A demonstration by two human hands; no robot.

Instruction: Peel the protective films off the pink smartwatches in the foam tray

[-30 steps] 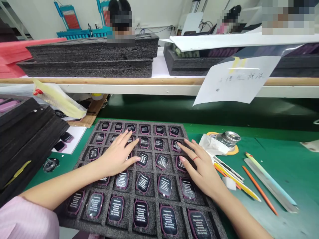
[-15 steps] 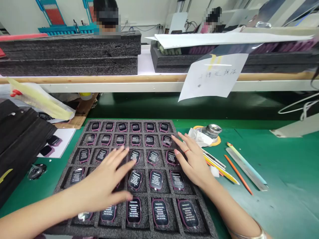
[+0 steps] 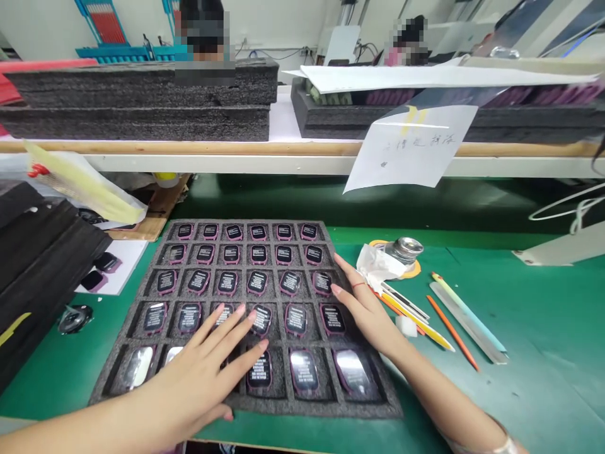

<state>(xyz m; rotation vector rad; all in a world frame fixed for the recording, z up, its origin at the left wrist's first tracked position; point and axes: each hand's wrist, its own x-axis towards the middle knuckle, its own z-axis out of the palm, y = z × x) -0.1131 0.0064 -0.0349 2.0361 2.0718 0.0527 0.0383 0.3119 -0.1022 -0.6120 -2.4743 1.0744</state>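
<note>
A dark grey foam tray lies on the green table, its square cells holding several smartwatch bodies with purple cases and lit screens of white text. My left hand spreads over the front-left cells, fingers stretched out, thumb down by the tray's front edge. It hides part of the watches below it. At the tray's right side is my right hand, fingers extended along the edge and thumb over a cell near a watch. Neither hand has a watch in it.
To the right lie pens, an orange stick, a metal ruler and a metal-topped glass jar. Black foam is stacked at left beside two watches. A shelf crosses behind; people sit beyond.
The tray has shifted away from me, its front edge now showing. My left hand has moved down toward that edge; my right hand remains at the right side.
</note>
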